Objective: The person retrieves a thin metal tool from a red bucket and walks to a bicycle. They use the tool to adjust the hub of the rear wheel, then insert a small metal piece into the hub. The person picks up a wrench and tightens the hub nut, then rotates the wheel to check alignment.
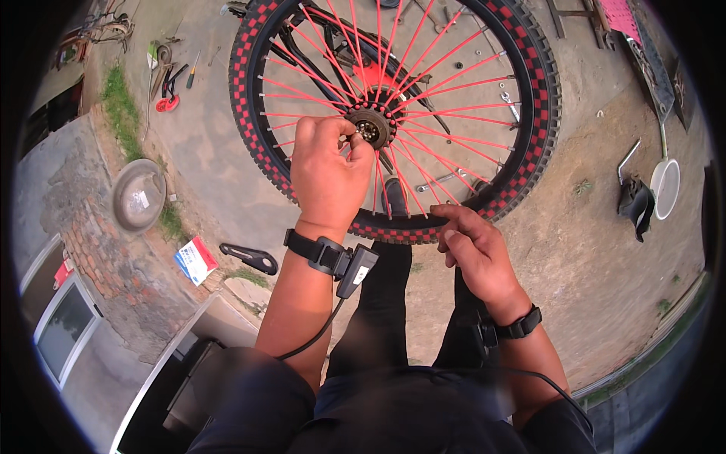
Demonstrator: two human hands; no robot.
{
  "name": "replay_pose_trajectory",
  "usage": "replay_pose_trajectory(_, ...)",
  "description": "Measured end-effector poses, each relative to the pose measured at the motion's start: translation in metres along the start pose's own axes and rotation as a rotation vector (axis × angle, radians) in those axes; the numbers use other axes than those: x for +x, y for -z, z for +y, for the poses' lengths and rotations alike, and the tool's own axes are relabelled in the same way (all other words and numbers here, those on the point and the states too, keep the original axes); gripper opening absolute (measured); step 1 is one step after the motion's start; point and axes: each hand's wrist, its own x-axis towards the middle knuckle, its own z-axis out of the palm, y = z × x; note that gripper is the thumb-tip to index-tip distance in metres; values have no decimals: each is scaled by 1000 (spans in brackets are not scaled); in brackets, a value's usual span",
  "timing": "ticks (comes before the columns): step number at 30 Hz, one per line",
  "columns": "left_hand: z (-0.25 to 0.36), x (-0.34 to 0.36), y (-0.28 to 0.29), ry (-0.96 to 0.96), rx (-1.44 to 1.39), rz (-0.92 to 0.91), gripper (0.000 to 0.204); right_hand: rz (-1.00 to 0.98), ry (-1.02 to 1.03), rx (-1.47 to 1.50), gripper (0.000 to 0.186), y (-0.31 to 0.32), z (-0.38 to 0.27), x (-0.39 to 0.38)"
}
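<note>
A bicycle wheel (534, 136) with red spokes and a black tyre chequered in red is in front of me, above my feet. At its middle sits a dark greasy hub (370, 130), its face turned up, with small shiny balls visible in the opening. My left hand (330, 170) is over the hub, thumb and fingers pinched at the opening's left edge; anything between the fingertips is hidden. With curled fingers, my right hand (478, 253) grips the wheel's lower right edge, index finger across the rim. Each wrist wears a black strap.
Black and red bike parts (355, 64) lie behind the wheel. Wrenches (509, 106) and small nuts are scattered on the concrete. To the left are a metal basin (139, 195), a red-white-blue box (196, 261) and a black part (249, 258). A white-rimmed strainer (665, 189) lies right.
</note>
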Motion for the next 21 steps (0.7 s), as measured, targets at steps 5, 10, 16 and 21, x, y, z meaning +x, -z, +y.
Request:
replay_pose_trajectory(5,0,0,-2,-7,27,6,16,-3,-8,5,41,2,0,0)
replay_pose_trajectory(10,1,0,-3,51,-10,-6,18,18,-51,58,40,2,0,0)
replay_pose_trajectory(16,6,1,-5,400,-313,-45,22,5,-115,78,36,5,-2,-1)
replay_pose_trajectory(21,8,0,-3,547,-626,-31,22,0,-95,40,36,6,2,-1)
